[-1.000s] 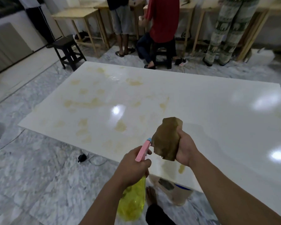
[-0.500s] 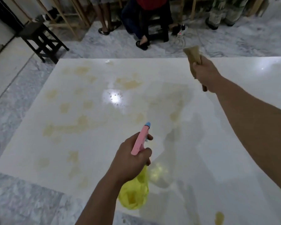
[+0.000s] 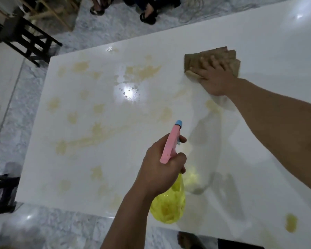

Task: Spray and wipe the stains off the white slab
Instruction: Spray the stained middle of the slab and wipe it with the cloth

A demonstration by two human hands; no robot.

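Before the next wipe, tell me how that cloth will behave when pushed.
The cloth is folded in layers, so probably soft and floppy. Flat under the right hand on the glossy wet slab, it should slide easily.

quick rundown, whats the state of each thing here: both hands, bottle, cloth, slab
left hand: grips the spray bottle, held above the slab
spray bottle: yellow body, pink head, nozzle aimed out over the stains
right hand: fingers straight, pressing the cloth flat
cloth: brown, folded, lying on the slab under the hand
white slab: glossy, many yellow stains on its left part, wet droplets near the glare
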